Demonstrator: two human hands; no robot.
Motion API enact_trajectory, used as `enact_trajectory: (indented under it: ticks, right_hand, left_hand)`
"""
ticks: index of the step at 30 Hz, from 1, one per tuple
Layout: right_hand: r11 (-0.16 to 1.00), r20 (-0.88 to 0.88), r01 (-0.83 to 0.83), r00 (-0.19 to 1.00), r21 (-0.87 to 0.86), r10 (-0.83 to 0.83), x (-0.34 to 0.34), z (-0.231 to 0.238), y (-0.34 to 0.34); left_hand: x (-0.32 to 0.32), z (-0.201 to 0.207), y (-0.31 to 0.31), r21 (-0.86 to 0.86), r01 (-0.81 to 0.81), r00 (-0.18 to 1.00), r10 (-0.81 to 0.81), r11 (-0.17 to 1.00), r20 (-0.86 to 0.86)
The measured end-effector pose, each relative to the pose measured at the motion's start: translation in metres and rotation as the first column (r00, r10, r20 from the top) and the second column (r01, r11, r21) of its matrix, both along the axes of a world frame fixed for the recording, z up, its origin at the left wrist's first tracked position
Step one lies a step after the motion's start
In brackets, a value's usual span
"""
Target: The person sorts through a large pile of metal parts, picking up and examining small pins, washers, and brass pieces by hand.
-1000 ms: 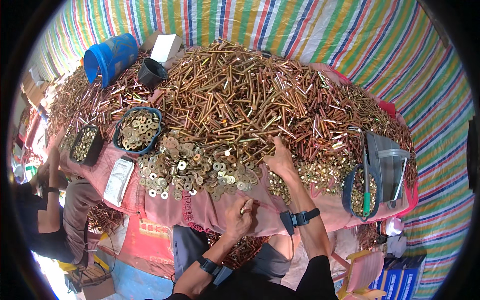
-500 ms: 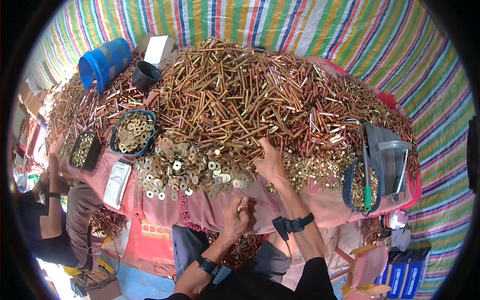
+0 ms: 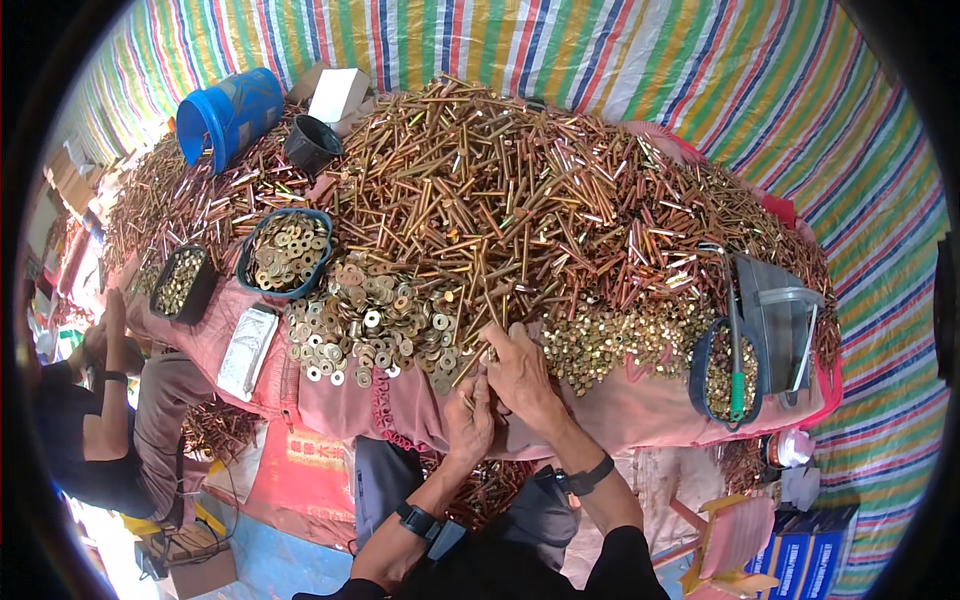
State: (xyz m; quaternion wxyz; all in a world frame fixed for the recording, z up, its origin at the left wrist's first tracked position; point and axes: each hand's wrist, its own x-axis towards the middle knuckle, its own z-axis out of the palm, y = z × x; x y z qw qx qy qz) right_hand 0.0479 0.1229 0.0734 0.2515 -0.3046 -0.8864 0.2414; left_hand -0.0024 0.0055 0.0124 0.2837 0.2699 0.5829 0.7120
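My right hand (image 3: pixel 522 375) is closed, its fingertips pinching a long brass-coloured bolt (image 3: pixel 466 369) that slants down towards my left hand. Just below and to the left, my left hand (image 3: pixel 468 418) is curled with thumb and fingers pressed together; a small metal piece shows at its fingers, too small to name. Both hands meet at the near edge of the pink cloth, almost touching. Flat round washers (image 3: pixel 375 320) lie in a heap to their left, and small gold nuts (image 3: pixel 625 340) spread to their right. Beyond them rises a large pile of long bolts (image 3: pixel 480 190).
A blue tub of washers (image 3: pixel 248 282) and a black tray of nuts (image 3: pixel 197 312) stand left, near a silver block (image 3: pixel 245 370). A blue bucket (image 3: pixel 205 125) lies tipped behind. At right sit a nut-filled container (image 3: pixel 698 400) and a grey bin (image 3: pixel 775 340). Another person (image 3: pixel 95 430) works at far left.
My right hand has drawn back from the bolt pile, down and left to my left hand, with a bolt now in its fingers. My left hand has risen slightly. The view has shifted a little.
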Motion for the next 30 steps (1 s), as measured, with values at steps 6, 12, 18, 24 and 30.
enact_trajectory:
  ticks: [6,12,18,24,30]
  right_hand:
    - [0.999,-0.135,-0.041,0.990,0.009,0.042,0.021,-0.009,0.000]
    - [0.999,-0.238,-0.024,0.971,-0.024,0.018,0.048,-0.015,-0.002]
    - [0.995,-0.094,-0.087,0.992,-0.047,0.083,0.069,-0.014,-0.014]
    - [0.934,-0.205,-0.145,0.976,-0.328,0.080,0.084,-0.012,-0.008]
    - [0.749,-0.296,-0.107,0.947,-0.654,-0.123,0.084,-0.033,-0.003]
  left_hand:
    - [-0.001,-0.004,-0.005,0.040,0.127,0.986,-0.130,0.991,0.101]
    - [0.001,0.004,-0.009,0.028,0.189,0.982,-0.190,0.982,0.021]
    - [-0.005,0.011,-0.001,0.045,0.164,0.963,-0.169,0.986,0.210]
    - [-0.012,0.004,0.012,-0.097,0.144,0.934,-0.102,0.985,0.343]
    - [-0.008,0.002,0.013,-0.072,0.131,0.947,-0.103,0.989,0.304]
